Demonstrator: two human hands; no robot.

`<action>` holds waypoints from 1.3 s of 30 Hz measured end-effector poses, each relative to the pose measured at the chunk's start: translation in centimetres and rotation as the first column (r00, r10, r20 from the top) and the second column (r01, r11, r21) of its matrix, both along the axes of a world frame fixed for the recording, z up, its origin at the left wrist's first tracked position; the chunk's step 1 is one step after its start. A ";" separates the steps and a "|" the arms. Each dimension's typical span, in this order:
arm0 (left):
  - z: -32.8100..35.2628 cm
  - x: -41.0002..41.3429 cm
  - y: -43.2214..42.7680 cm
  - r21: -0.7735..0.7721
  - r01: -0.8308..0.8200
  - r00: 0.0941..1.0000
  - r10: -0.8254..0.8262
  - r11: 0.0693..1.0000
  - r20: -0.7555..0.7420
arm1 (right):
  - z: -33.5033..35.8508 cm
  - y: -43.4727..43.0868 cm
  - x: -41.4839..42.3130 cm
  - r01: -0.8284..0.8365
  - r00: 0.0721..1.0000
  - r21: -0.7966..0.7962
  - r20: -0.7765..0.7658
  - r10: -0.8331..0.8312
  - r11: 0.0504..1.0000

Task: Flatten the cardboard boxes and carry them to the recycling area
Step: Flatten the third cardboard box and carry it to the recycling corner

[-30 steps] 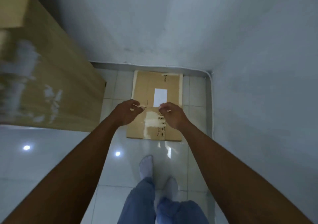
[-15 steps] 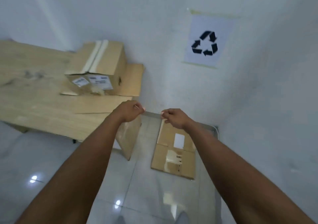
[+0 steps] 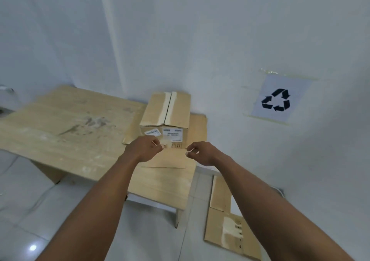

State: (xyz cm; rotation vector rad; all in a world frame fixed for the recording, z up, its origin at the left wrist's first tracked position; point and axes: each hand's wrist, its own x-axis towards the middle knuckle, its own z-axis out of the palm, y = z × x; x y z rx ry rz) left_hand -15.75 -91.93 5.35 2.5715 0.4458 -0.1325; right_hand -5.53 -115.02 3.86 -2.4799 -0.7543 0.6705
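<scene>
Bench (image 3: 60,138) of pale wood is seen at the left, set against the white wall. On its far right corner an unflattened cardboard box (image 3: 167,116) is stood upright, its top flaps taped shut, with flat cardboard sheets (image 3: 198,128) lying under and beside it. In front of the box the left hand (image 3: 143,149) is held up with its grip pinched narrow on something thin and pale; what it is cannot be told. Just beside it, the right hand (image 3: 201,153) is held apart from the left, its grip likewise pinched narrow. Lower right, a flattened box (image 3: 226,230) is laid on the tiled floor (image 3: 30,210), below the recycling sign (image 3: 278,99) taped to the wall.
</scene>
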 end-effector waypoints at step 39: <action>-9.3 29.3 15.3 -0.012 0.226 0.950 -0.223 0.974 -0.217 | -10.4 20.6 15.8 0.573 0.814 -0.203 0.253 -0.523 0.794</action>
